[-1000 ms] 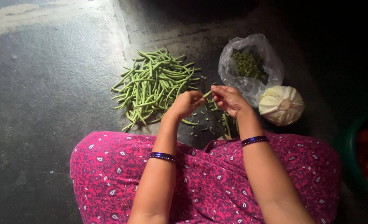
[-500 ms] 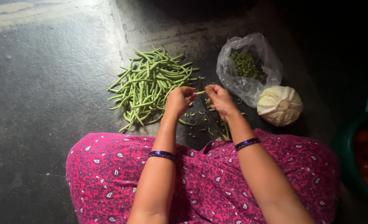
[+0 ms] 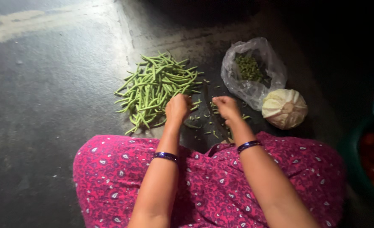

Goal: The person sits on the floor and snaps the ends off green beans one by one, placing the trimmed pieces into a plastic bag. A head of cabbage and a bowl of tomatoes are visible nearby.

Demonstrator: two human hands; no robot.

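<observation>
Head view: left hand (image 3: 178,107) fingers curled at bean pile (image 3: 155,86) edge, contents indiscernible. Right hand (image 3: 226,106), right of pile, fingers closed; grip unclear. Cabbage (image 3: 284,108) farther right.

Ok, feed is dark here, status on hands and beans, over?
Left hand closed at green bean pile. Right hand closed beside upright blade. Bean scraps scattered between.

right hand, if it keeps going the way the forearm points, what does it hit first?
Probably the upright dark blade just ahead of the right hand, then cut bean bits on the floor. Depth is unclear, so the hand may already be touching it.
</observation>
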